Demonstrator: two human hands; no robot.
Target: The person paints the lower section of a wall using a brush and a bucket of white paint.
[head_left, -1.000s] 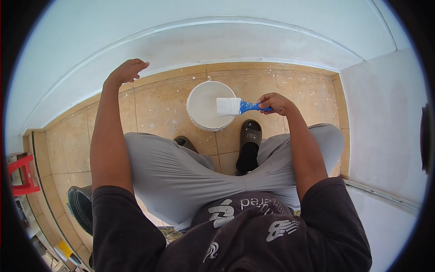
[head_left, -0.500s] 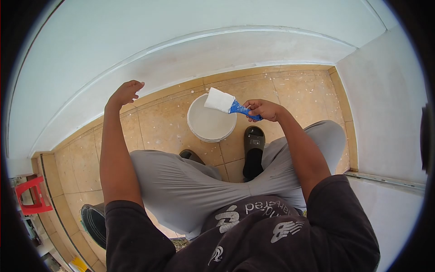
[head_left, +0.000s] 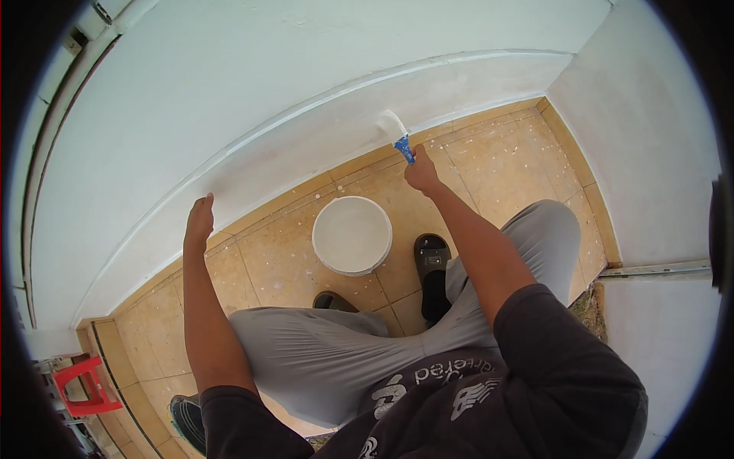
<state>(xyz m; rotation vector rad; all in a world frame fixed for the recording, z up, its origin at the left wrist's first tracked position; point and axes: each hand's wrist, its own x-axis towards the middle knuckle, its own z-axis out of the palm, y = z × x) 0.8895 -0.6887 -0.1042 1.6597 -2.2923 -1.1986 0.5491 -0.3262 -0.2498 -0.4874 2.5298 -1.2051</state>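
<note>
My right hand [head_left: 420,175] grips the blue handle of a paintbrush [head_left: 396,131]. Its white, paint-laden bristles press against the low part of the white wall [head_left: 329,122] just above the floor edge. My left hand [head_left: 199,221] rests flat against the same wall further left, holding nothing. A white bucket of white paint [head_left: 352,234] stands on the tiled floor between my hands, in front of my feet in dark sandals [head_left: 432,260].
Tan floor tiles [head_left: 497,168] are speckled with white paint drips. A second white wall [head_left: 650,145] closes the corner on the right, with a metal track [head_left: 657,269] at its base. A red stool [head_left: 88,386] and a dark bucket [head_left: 187,421] sit at lower left.
My right hand lifted the brush from over the paint bucket and carried it forward to the wall. My left hand came down from the air to rest on the wall.
</note>
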